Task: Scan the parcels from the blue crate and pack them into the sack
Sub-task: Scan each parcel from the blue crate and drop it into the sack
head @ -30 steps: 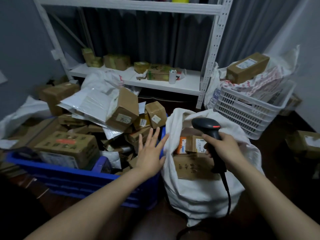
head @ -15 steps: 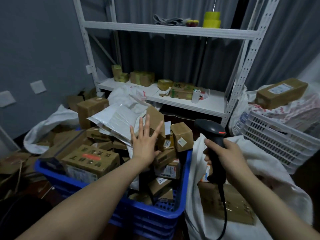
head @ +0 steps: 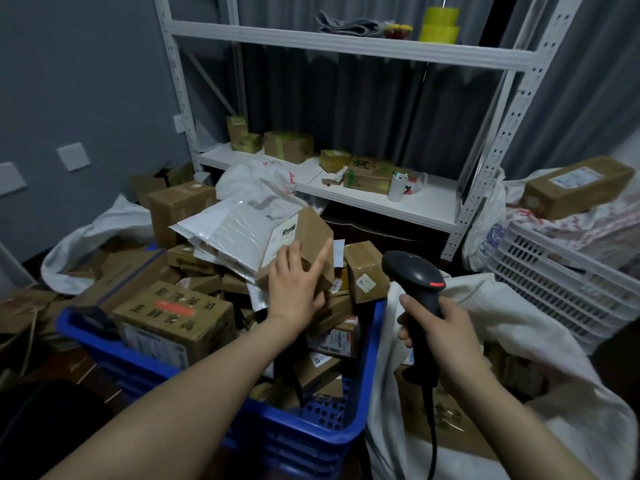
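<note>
Here, far left: a white bag [head: 100,237] slumps on the floor by the grey wall, with loose cartons around it.
Blue crate [head: 332,435]: low and left of centre, heaped above its rim with cardboard parcels and white mailers [head: 232,233]; a large carton [head: 176,317] with a red label lies at its left end.
Top parcel [head: 313,233]: a brown box tilted on the peak of the heap, its printed label facing left.
Left grip [head: 294,289]: wide, with straight, spread fingers laid against the top parcel's near face, not curled round it.
Small box [head: 367,275]: upright at the crate's right edge, just right of the left grip.
Right grip [head: 440,327]: wrapped round the handle of the black scanner [head: 414,273], whose cable hangs down.
Sack [head: 536,327]: white, mouth open, touching the crate's right side, with brown parcels already lying inside.
Far right: a white slatted basket [head: 561,292], with a long carton [head: 578,185] on the bags piled in it.
Behind: a white shelf rack [head: 346,43] carrying small boxes.
</note>
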